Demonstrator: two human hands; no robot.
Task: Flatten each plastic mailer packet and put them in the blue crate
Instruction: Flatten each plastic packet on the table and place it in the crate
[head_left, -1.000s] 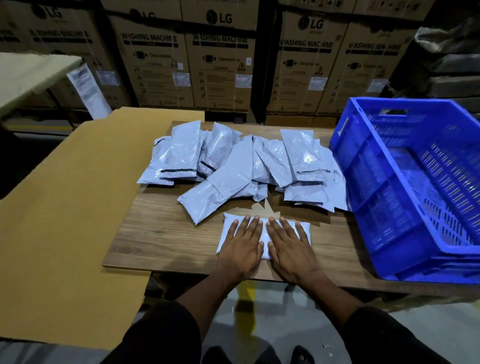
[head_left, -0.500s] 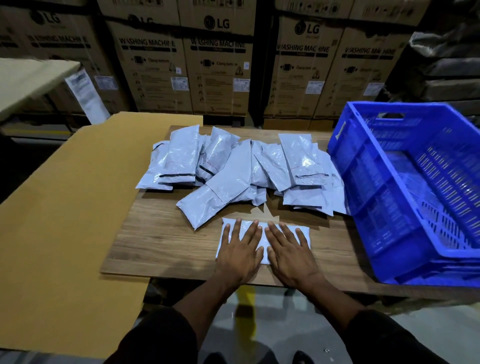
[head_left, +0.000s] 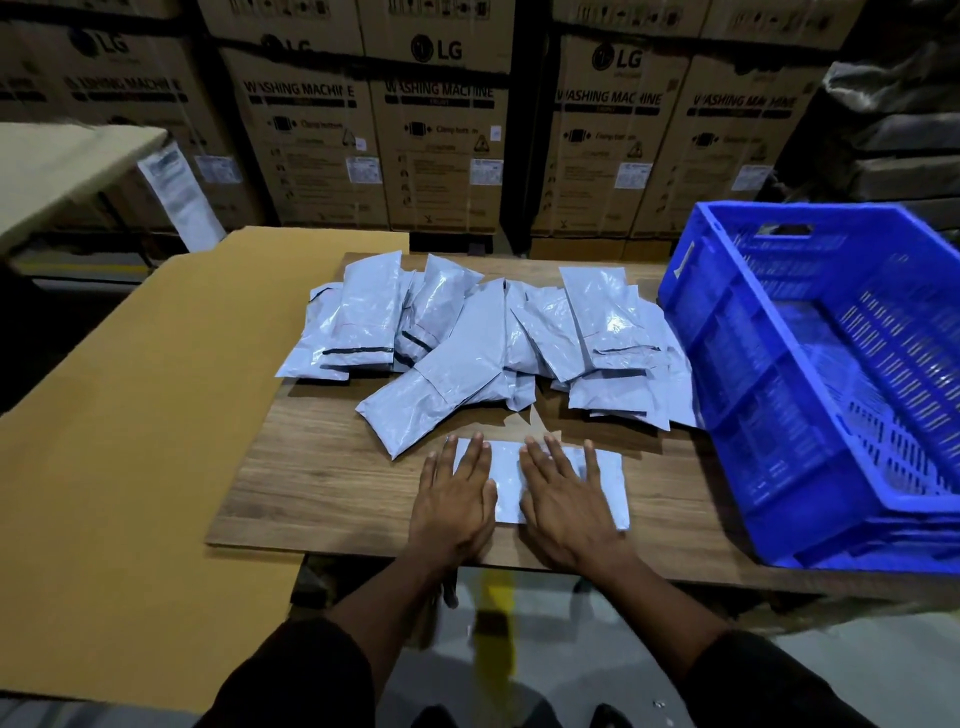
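Both hands lie flat on one packet (head_left: 506, 480) near the front edge of the counter (head_left: 322, 483). The left hand (head_left: 453, 501) presses the packet's left end, fingers straight and slightly spread, with the little finger off the plastic and on the wood. The right hand (head_left: 563, 499) presses the right half, fingers straight and fanned; the packet's right edge shows past them. A strip of the packet shows between the two hands. Neither hand grips anything.

Behind the packet, a pile (head_left: 483, 338) of grey-white mailers lies overlapping across the middle of the counter, some with a dark seal line showing. The nearest one, lying at a slant, comes close to the left fingertips. The crate (head_left: 727, 364) stands on the counter's right side, its left wall just beside the pile; no packet is visible inside it. A cardboard sheet (head_left: 130, 441) lies to the left of the counter. Boxes (head_left: 436, 130) marked as washing machines stand stacked behind.
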